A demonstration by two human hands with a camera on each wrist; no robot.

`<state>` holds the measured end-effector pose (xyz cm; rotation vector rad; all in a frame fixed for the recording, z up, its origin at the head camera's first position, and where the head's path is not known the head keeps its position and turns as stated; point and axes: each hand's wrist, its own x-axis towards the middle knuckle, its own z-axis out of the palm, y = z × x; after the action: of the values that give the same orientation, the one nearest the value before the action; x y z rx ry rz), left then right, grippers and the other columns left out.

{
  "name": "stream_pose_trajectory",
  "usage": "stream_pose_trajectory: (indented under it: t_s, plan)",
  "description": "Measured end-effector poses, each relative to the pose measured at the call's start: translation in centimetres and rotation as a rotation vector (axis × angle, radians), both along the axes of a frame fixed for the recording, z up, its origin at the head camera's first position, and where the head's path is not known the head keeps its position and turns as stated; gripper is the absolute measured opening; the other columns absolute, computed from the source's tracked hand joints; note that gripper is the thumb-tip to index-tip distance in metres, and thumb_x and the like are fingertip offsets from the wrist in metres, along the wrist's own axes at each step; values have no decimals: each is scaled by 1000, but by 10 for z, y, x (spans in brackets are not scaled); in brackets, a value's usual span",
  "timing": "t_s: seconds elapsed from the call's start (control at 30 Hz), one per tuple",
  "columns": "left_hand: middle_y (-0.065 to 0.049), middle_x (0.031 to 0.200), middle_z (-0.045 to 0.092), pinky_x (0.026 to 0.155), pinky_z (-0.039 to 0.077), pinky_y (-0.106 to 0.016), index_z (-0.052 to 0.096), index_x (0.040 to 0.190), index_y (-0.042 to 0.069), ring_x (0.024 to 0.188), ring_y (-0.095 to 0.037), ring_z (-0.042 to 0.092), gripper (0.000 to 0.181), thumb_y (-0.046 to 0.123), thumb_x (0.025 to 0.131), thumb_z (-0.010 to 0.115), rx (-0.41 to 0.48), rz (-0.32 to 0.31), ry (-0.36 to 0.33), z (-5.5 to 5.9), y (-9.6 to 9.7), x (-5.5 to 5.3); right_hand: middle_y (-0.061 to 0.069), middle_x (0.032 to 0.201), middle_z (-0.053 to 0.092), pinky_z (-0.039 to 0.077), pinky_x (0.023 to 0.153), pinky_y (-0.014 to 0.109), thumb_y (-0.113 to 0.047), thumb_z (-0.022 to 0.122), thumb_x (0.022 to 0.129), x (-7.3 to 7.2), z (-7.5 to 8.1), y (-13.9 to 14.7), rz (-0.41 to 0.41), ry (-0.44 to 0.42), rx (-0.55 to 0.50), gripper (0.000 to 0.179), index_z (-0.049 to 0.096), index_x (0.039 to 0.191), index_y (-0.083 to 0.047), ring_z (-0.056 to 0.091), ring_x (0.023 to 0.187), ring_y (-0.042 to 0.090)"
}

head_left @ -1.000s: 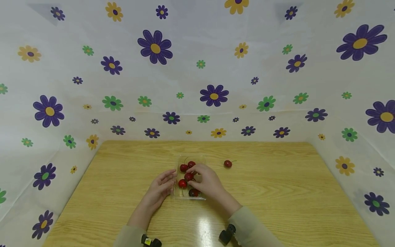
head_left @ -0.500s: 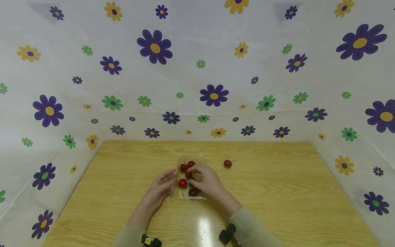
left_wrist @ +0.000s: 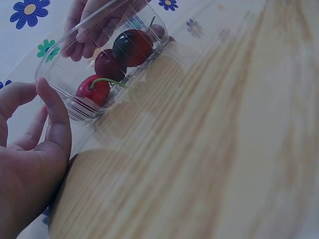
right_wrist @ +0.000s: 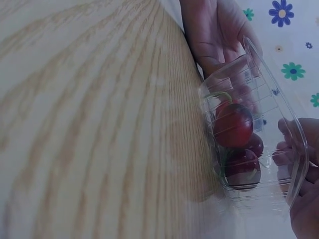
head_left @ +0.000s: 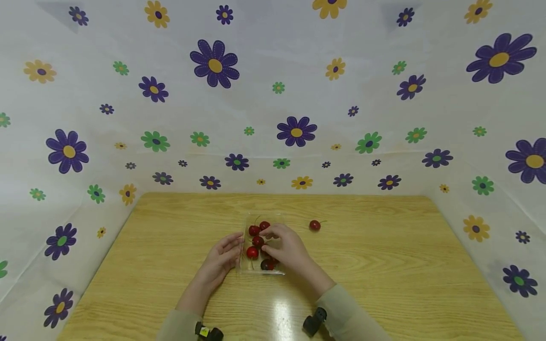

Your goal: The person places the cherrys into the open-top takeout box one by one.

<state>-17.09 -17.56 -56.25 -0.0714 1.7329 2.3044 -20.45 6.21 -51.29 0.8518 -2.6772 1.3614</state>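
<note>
A clear plastic box [head_left: 277, 273] stands on the table with several red cherries in it. My left hand [head_left: 219, 263] rests against the box's left side, fingers loosely bent; in the left wrist view its fingertips touch the rim. My right hand [head_left: 287, 248] reaches over the right wall into the box, index finger and thumb spread beside a dark red cherry [head_left: 258, 241]. Nothing shows pinched between these fingers [right_wrist: 283, 127] in the right wrist view. A bright red cherry [head_left: 252, 253] lies nearer me, and a two-toned cherry [head_left: 267, 264] sits by the front wall.
One stemmed cherry [head_left: 314, 225] lies on the wooden table [head_left: 384, 265], right of the box. A white flower-patterned sheet [head_left: 256, 104] rises behind the table and along both sides.
The cherry between my right thumb and index finger has come down into the box, slightly left, and these fingers have parted from it. My left hand keeps its place.
</note>
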Motion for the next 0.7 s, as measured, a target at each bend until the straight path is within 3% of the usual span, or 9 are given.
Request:
stream_pose_trajectory:
  t_s: [0.3, 0.7]
  plan:
    - [0, 139, 58, 82, 52, -21, 36, 160, -4, 115, -6, 60, 57, 1, 106, 56, -16, 5, -27, 1, 1, -1, 9, 120, 74, 60, 98, 44, -3, 81, 92, -2, 0, 4, -49, -34, -59, 28, 76, 119, -6, 71, 111, 27]
    - [2, 138, 59, 81, 53, -20, 36, 160, -4, 115, -5, 60, 57, 1, 106, 55, -7, 11, -31, -1, 0, -1, 11, 114, 75, 58, 101, 48, 0, 82, 90, -6, 0, 15, -141, -6, -145, 30, 76, 119, -5, 71, 108, 29]
